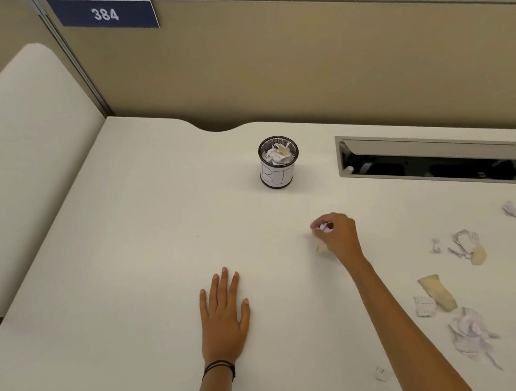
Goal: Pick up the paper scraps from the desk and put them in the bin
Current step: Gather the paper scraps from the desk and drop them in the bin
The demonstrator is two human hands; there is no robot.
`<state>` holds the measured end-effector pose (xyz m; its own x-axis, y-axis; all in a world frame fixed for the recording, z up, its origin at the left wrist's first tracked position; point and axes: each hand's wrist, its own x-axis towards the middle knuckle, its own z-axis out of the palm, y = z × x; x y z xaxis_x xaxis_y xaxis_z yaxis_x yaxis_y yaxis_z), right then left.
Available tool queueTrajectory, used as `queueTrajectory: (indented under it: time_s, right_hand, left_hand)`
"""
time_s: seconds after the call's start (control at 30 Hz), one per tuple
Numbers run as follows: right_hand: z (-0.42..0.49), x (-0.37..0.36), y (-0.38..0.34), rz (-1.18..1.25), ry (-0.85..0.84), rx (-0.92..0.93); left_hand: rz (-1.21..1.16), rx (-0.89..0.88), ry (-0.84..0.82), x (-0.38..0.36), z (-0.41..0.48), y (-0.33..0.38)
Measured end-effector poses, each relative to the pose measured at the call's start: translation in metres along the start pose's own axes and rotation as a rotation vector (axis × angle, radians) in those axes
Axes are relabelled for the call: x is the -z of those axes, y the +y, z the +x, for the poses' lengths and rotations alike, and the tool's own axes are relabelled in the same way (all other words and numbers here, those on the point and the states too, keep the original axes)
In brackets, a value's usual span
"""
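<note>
A small black mesh bin (280, 173) with a white paper label stands upright on the cream desk (134, 248), with scraps inside it. My right hand (338, 234) hovers short of the bin, to its near right, fingers closed on a small white paper scrap (324, 227). A tan scrap (320, 248) shows just under that hand. My left hand (223, 315) lies flat on the desk, fingers spread, holding nothing. Several white and tan paper scraps (468, 329) are scattered over the desk's right side.
A grey cable hatch (432, 156) with its lid raised opens in the desk right of the bin. A beige partition (299, 62) with a blue "384" sign (106, 15) runs behind the desk. A lower cream panel (17, 126) stands at the left.
</note>
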<state>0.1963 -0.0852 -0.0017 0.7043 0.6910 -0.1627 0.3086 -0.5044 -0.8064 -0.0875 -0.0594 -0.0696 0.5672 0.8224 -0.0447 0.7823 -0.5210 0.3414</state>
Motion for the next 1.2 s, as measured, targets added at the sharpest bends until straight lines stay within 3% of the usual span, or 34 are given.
queueTrajectory:
  time_s: [0.2, 0.37, 0.57, 0.77, 0.83, 1.0, 1.2]
  right_hand:
    - [0.074, 0.003, -0.088, 0.424, 0.042, 0.016]
    - [0.122, -0.013, -0.132, 0.521, 0.101, 0.019]
    - [0.134, -0.028, -0.122, 0.308, 0.124, 0.061]
    - [0.111, -0.013, -0.115, 0.044, 0.165, 0.404]
    - [0.101, -0.013, -0.109, -0.084, 0.083, 0.462]
    - [0.098, -0.034, -0.092, -0.699, -0.140, 0.516]
    - [0.117, -0.051, -0.100, -0.973, -0.224, 0.384]
  left_hand:
    - [0.005, -0.001, 0.007, 0.000, 0.001, 0.001]
    - [0.012, 0.011, -0.005, 0.002, 0.000, 0.002]
    - [-0.002, 0.012, -0.013, 0.004, 0.000, 0.002]
    - [-0.001, 0.015, -0.016, 0.004, 0.000, 0.002]
    - [-0.007, 0.014, -0.012, 0.004, 0.000, 0.002]
    - [0.007, 0.019, -0.018, 0.003, 0.000, 0.002]
    - [-0.007, 0.016, -0.019, 0.004, 0.000, 0.003]
